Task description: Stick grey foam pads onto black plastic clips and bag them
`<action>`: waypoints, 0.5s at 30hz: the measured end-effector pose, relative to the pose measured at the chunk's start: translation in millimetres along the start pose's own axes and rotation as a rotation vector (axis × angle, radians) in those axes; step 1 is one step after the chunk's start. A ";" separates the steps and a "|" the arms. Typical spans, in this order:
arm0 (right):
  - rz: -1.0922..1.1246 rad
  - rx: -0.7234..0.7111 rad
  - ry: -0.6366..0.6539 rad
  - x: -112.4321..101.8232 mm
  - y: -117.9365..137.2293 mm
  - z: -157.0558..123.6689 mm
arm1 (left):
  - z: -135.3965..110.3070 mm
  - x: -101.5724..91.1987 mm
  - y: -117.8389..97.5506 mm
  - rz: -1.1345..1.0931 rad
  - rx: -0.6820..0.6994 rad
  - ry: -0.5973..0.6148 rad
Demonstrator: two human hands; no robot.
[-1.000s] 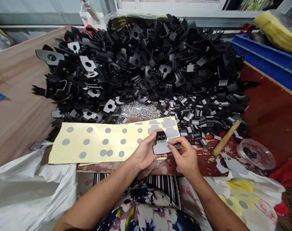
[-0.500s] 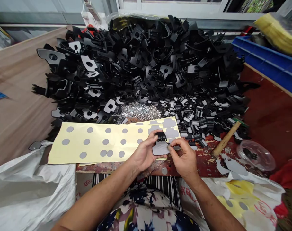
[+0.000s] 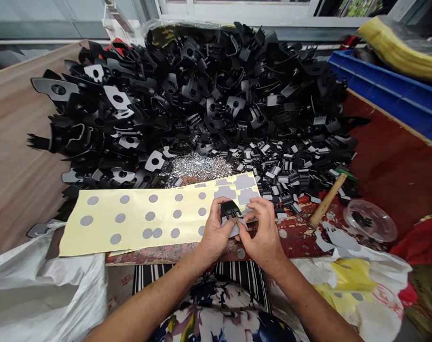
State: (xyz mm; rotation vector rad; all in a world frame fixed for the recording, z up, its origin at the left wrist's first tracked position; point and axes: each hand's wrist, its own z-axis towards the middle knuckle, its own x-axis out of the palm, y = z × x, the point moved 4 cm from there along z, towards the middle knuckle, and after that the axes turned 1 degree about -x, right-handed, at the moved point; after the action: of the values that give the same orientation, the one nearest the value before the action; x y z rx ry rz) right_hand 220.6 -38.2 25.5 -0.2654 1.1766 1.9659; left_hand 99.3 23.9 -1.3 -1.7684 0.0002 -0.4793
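My left hand (image 3: pixel 214 235) is closed around a black plastic clip part (image 3: pixel 230 209) with a row of teeth along one edge. A grey sticker (image 3: pixel 233 230) lies on the part's near side, partly hidden by my thumbs. The thumb and forefinger of my right hand (image 3: pixel 263 233) pinch the sticker's right edge, close to the left thumb. Under and beside the hands lies a yellow backing sheet (image 3: pixel 101 242) with grey round stickers (image 3: pixel 153 198) and larger shaped ones (image 3: pixel 244 181) at its right end.
Behind the sheet rises a big heap of black plastic parts (image 3: pixel 194 85), with small springs (image 3: pixel 201 166) at its foot. On the right are a wooden-handled tool (image 3: pixel 328 200), a clear bowl (image 3: pixel 387 223), grey scraps (image 3: pixel 342 237) and a blue crate (image 3: pixel 387 88). White sacks (image 3: pixel 76 280) flank the bench.
The black part has tipped, so less of its grey face shows. My left thumb has come down onto the face, and the right fingers have moved in closer. The view has shifted slightly.
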 end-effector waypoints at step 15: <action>0.095 0.212 0.260 -9.5 -14.4 -0.2 | -4.4 3.7 -10.3 -0.092 -0.190 0.179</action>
State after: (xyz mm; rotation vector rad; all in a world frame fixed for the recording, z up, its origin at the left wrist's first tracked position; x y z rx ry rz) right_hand 237.3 -40.1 21.3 -0.3675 1.5796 1.9085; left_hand 98.7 21.5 10.3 -1.9105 0.0937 -0.7231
